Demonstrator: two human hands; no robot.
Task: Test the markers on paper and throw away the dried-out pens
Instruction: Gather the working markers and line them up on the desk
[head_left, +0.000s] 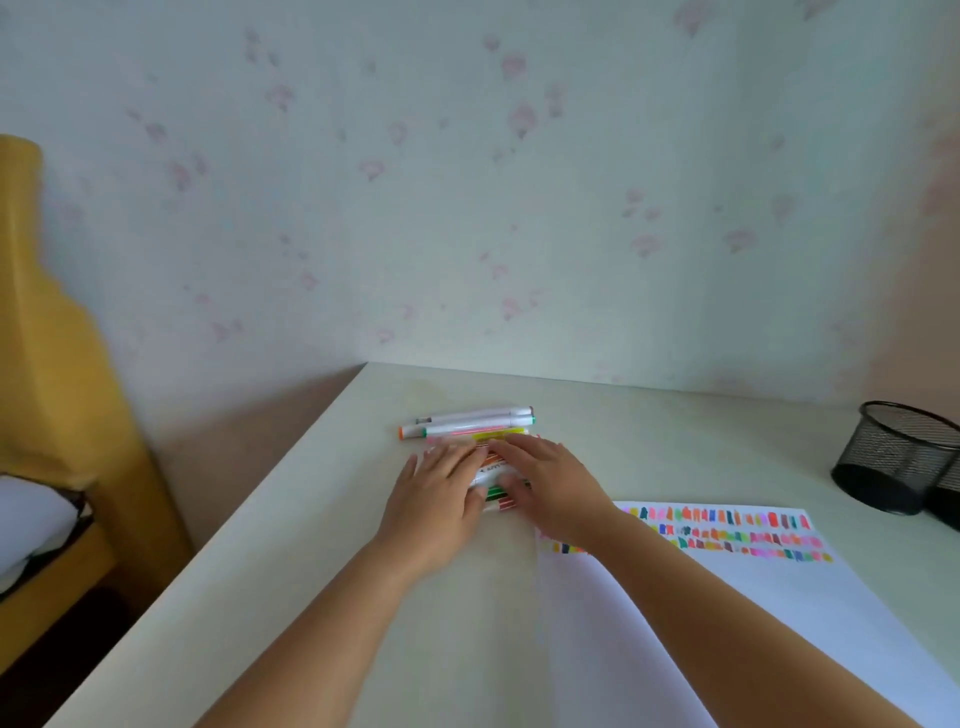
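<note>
resting my left hand (441, 493) and right hand (553, 480) flat, fingers straight, gripping nothing, on white markers (475, 422) with coloured caps, left of the paper (779, 618); they lie side by side, lengthwise left to right.

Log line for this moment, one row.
left hand, right hand: flat on marker pile | paper: swatch rows | mesh cup: far right

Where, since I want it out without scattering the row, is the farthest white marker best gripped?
Probably at mid-barrel, pinched from above with one finger coming in from the wall side. The farthest white marker lies flat, lengthwise left to right, with bare desk beyond it, while its near side seems to lie against the next marker.
</note>
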